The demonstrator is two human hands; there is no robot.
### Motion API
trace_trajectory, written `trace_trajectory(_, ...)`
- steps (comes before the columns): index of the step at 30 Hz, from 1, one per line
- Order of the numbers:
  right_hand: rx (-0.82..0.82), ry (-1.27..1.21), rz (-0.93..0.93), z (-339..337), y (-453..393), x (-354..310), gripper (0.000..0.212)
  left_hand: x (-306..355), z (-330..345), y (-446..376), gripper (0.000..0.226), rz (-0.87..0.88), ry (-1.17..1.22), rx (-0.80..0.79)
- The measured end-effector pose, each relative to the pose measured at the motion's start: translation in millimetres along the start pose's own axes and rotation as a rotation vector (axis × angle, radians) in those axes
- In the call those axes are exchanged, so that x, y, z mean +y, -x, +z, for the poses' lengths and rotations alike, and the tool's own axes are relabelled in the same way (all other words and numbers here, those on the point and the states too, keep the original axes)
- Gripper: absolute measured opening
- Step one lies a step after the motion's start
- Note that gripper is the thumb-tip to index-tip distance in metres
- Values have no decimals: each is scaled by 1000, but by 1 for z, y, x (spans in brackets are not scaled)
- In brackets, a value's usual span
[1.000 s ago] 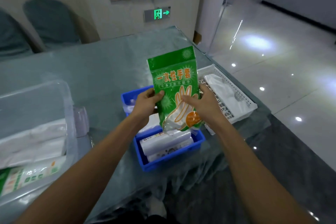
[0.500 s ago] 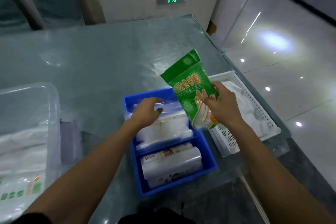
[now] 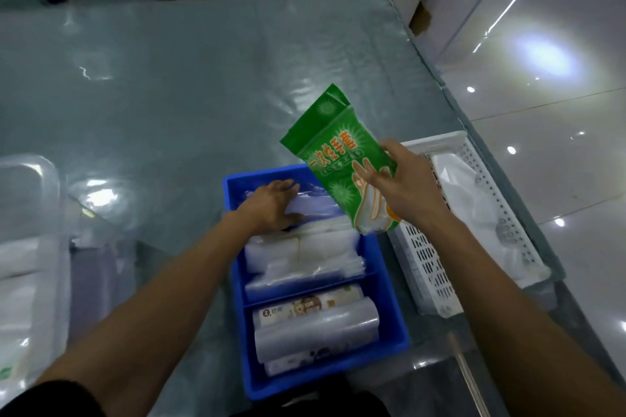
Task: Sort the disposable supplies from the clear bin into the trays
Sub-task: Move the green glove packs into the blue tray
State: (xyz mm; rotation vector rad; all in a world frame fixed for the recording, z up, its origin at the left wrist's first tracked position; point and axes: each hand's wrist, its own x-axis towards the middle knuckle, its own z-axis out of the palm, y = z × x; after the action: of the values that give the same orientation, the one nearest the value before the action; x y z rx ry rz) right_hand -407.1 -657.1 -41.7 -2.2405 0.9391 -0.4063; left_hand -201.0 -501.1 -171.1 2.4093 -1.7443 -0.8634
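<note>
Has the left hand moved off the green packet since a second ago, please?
Yes. The left hand has left the green packet and now rests on clear bags in the blue tray.

head cam: sitting at the person's head, looking forward and steeply down | sitting close over both forearms and the blue tray (image 3: 389, 332) | table (image 3: 176, 85) filling mid-frame, glossy floor (image 3: 559, 27) showing at right | single view, nothing shared

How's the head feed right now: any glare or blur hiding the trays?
Head view: strong glare on the floor and patches on the table cover; edges bow from the wide lens; blue tray and green packet read clearly; white tray contents look washed out.
</note>
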Motion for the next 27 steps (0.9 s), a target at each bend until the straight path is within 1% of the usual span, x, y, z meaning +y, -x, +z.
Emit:
trace_trajectory(5, -17, -3, -32, -1, -17, 7, 31, -7, 13, -10, 80, -77, 30, -37)
trace_trajectory(10, -58, -11, -78, 2, -33, 11, 30, 7, 11, -21, 70, -130, 50, -82)
trace_trajectory(12, -74, -35, -89, 3, -40, 12, 34, 14, 12, -23, 59, -125, 36, -105)
trace_trajectory(13, -88, -46, -88, 4, -44, 11, 35, 16, 13, -23, 52, -116, -8, -103)
trace_trajectory(16, -112, -39, -109, 7, -55, 7, 36, 24, 16, -18, 30, -87, -155, -60)
trace_trajectory(18, -116, -42, -130, 10, -63, 1, 36, 29, 18, -16, 24, -78, -144, -32)
trace_trajectory(21, -126, -9, -165, 17, -74, -9, 35, 35, 17, -10, 25, -90, -52, 1)
trace_trajectory(24, -153, -1, -225, 30, -81, -21, 35, 39, 16, -3, 22, -113, -38, -12)
trace_trajectory(25, -166, -18, -241, 35, -82, -26, 34, 40, 16, 0, 24, -105, -49, -7)
trace_trajectory(27, -198, -59, -263, 45, -84, -33, 34, 40, 16, 5, 27, -46, -46, 64)
